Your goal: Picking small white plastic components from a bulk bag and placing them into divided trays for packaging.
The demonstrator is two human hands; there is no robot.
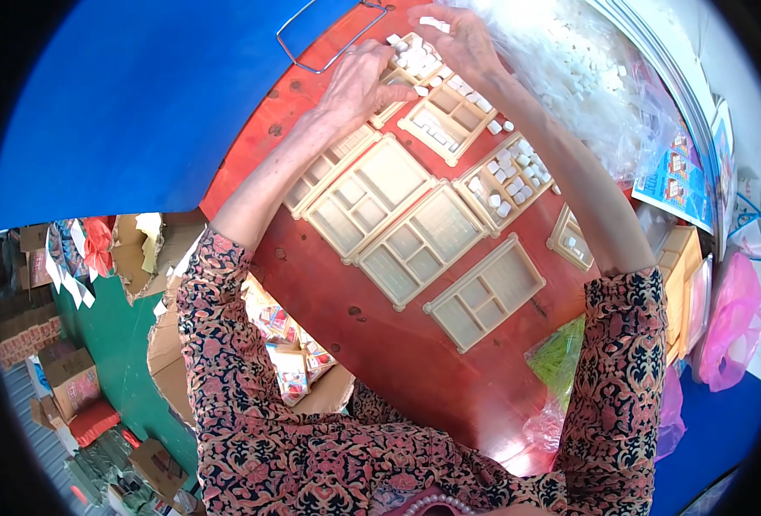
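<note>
Red and round, the tabletop fills the middle of the view, its near rim curving just in front of the person's patterned sleeves and its far left edge running under a blue sheet with a wire handle on it.

Both hands work at the far end. The left hand lies palm down with fingers curled loosely on the edge of the farthest cream tray, gripping nothing that can be made out. The right hand hovers over the same tray, fingertips pinched around a few small white blocks.

Outward from there, seven cream divided trays are countable: the one under the hands, a second beside it, a third heaped with white blocks, three empty ones in a row toward the person, and one partly under the left forearm. An eighth, smaller piece peeks from beneath the right forearm.

Free wood remains only on the near half. A clear bag of white blocks crowds the right edge; a bag of green pieces sits at the near right rim. Cardboard boxes clutter the floor on the left.
</note>
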